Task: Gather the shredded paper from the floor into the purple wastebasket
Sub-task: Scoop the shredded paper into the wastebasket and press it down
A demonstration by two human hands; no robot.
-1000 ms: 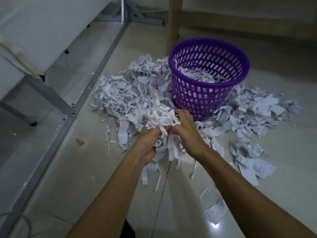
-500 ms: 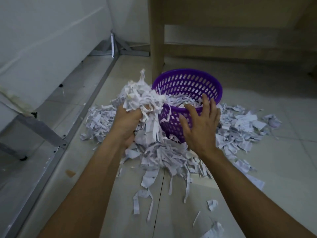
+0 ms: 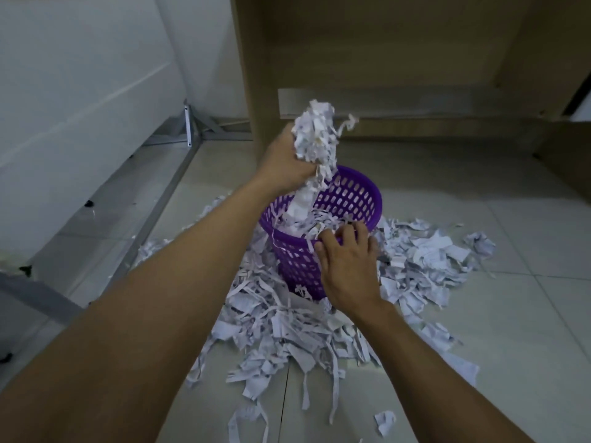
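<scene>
Clenched around a wad of shreds, the left hand is raised above the basket, thumb and fingers curled tight on the paper. One long strip trails from the wad down into the basket mouth. The right hand sits on the basket's near rim, fingers bent over the edge in a light grip; how firmly it holds cannot be told, since the fingertips are partly lost among the paper inside.

The basket is purple plastic with a slotted wall, upright on the floor, and already holds a layer of shreds. Its lower near side is covered by the right hand and by the pile. That pile spreads across the floor around the basket on the near, left and right sides, touching its base; loose strips lie further out toward the camera. A crumpled ball lies at the right edge of the spread.

Faint print shows on several strips, but none is legible.

Behind the basket stands a wooden desk, its left panel just behind the raised hand; the top is cut off by the frame. A grey metal frame runs along the floor at left beneath a white panel. Both forearms cross the lower frame and hide part of the floor.
</scene>
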